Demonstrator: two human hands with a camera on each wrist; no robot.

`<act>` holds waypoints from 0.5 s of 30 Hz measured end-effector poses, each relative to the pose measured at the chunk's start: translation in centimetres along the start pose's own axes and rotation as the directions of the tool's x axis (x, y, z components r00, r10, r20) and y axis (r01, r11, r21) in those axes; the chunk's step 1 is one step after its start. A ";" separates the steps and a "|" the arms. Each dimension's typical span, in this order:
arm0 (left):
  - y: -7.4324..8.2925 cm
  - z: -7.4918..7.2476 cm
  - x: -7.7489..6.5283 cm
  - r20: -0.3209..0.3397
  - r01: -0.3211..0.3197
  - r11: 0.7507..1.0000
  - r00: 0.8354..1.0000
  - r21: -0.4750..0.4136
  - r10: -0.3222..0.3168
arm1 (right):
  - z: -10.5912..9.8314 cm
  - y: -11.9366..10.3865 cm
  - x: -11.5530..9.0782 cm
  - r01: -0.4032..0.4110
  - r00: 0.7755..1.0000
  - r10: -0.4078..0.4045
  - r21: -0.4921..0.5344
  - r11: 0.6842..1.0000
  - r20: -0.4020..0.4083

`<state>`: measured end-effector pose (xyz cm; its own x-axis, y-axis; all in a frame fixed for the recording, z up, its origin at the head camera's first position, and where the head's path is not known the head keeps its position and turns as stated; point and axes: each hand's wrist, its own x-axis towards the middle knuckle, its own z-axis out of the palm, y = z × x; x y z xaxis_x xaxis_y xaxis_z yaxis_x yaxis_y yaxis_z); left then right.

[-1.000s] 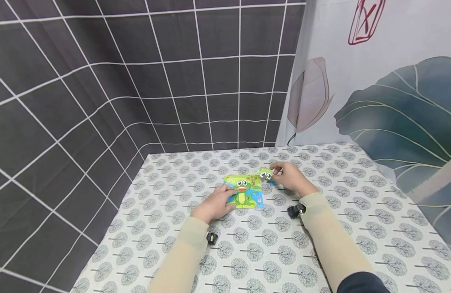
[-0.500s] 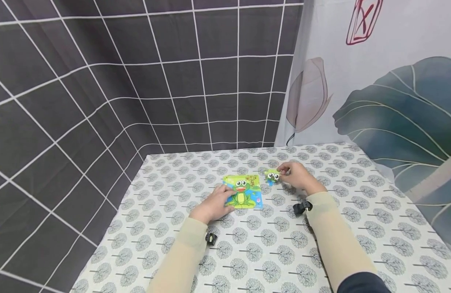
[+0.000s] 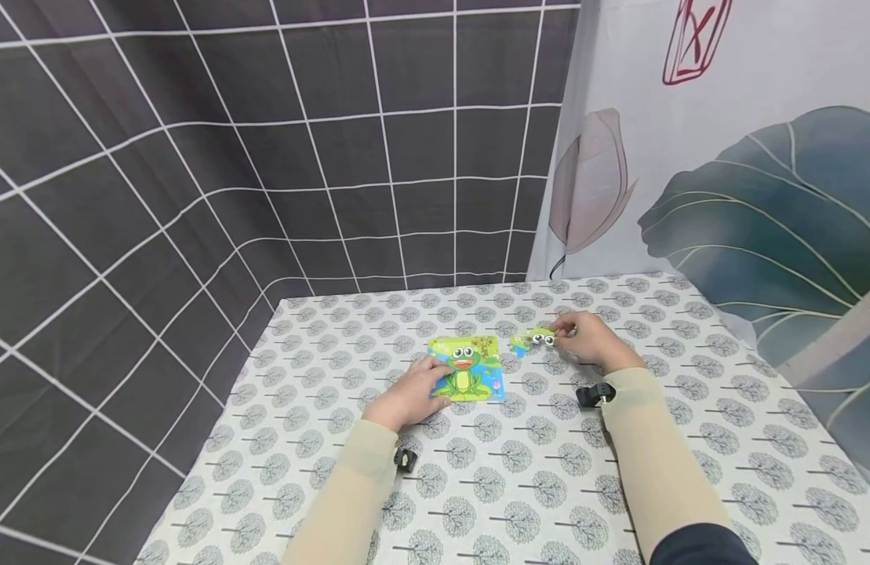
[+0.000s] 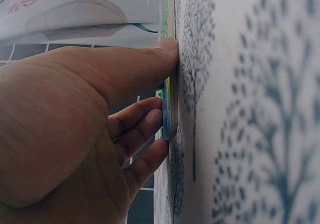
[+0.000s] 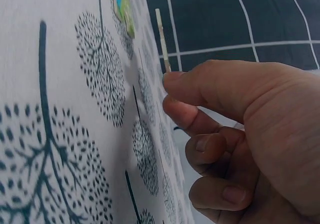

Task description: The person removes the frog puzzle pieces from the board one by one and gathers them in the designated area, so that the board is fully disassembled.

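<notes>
A square frog jigsaw puzzle (image 3: 485,365) lies on the table in the head view. My left hand (image 3: 411,391) holds its near left corner, thumb at the near edge and fingers at its left side and top. In the left wrist view the puzzle's edge (image 4: 167,116) looks fairly thick. To the right, my right hand (image 3: 588,339) pinches a puzzle piece (image 3: 542,337) printed with two big eyes between thumb and index finger. The right wrist view shows this piece (image 5: 161,34) edge-on, raised off the cloth. A second green and blue puzzle piece (image 3: 519,344) lies just left of it.
A white tablecloth (image 3: 512,502) with grey tree prints covers the table. Behind and to the left hangs a dark curtain (image 3: 420,157) with white grid lines. A white curtain with a large leaf print (image 3: 780,212) hangs on the right.
My right hand has moved right with the eye piece, away from the frog puzzle. The green and blue piece now shows apart on its left. My left hand stays on the puzzle.
</notes>
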<state>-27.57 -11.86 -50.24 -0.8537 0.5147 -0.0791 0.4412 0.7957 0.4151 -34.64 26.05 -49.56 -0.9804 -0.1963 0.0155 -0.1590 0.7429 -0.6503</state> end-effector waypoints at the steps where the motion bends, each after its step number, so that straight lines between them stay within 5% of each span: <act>1: 0.0 0.0 0.0 -0.001 0.002 1.000 1.000 -0.003 -0.002 | 0.0 0.2 0.0 -0.006 1.000 0.006 -0.008 1.000 0.001; 15: 0.0 0.0 0.0 -0.003 0.006 1.000 1.000 -0.028 -0.006 | -0.5 1.6 -0.1 -0.020 0.998 0.018 0.032 0.999 0.056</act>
<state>-27.59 -11.88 -50.29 -0.8574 0.5085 -0.0788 0.4279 0.7896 0.4398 -34.88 27.58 -50.19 -0.9752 -0.2180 -0.0389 -0.1353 0.7257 -0.6746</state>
